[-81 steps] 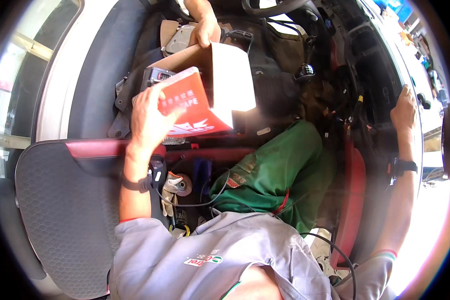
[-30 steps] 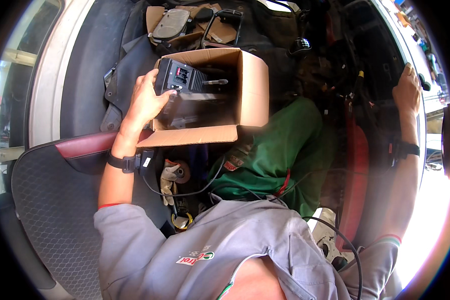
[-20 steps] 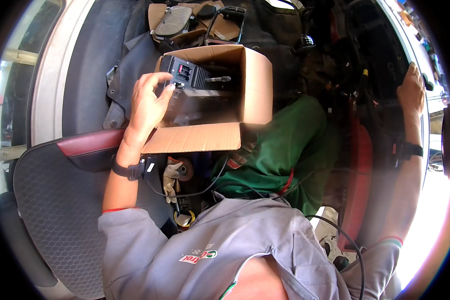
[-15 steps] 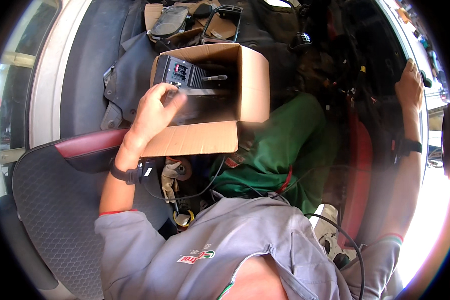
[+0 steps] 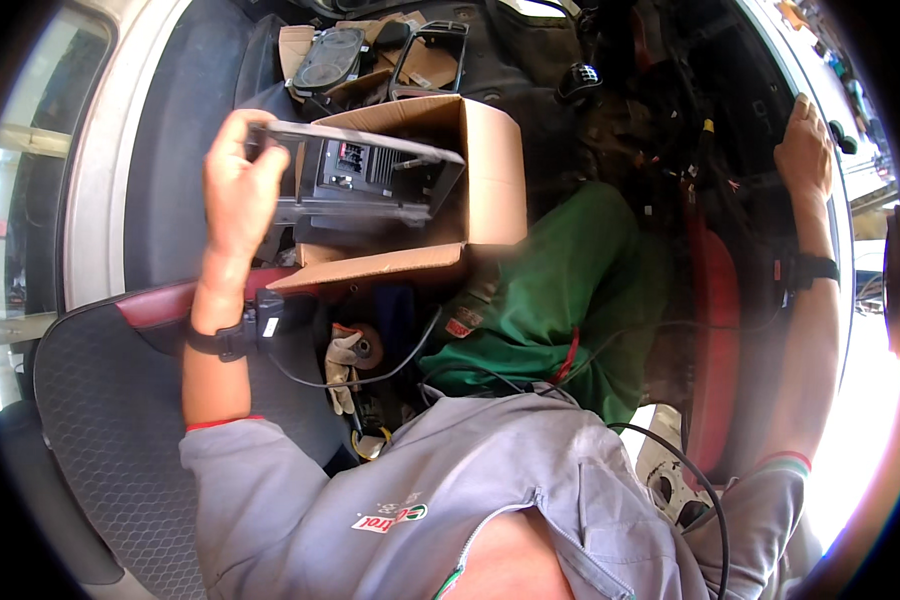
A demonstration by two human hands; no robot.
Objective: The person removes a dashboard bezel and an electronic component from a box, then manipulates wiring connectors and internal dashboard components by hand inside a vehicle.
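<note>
My left hand (image 5: 238,190) is closed on the left end of a dark grey rectangular trim frame (image 5: 370,141). The frame hangs tilted over an open cardboard box (image 5: 495,175), its long bars reaching across the opening. Through the frame shows a black car radio unit (image 5: 375,168) inside the box, with a connector socket and ribbed metal. Part of the unit is hidden behind the frame's bars. Far to the right, my right hand (image 5: 805,155) rests on the edge of the car's door opening (image 5: 770,70), fingers stretched out, holding nothing.
Behind the box lie an oval speaker (image 5: 328,60), an empty black bezel (image 5: 432,58) and cardboard pieces. A gear knob (image 5: 578,80) stands beyond, with loose wires to its right. Near the seat (image 5: 120,430) are a work glove (image 5: 341,365) and a round disc (image 5: 367,347). Cables cross my lap.
My left hand has moved left and up from the box's near side, lifting the trim frame out over it. The box looks slightly shifted left. My right hand stays on the door edge.
</note>
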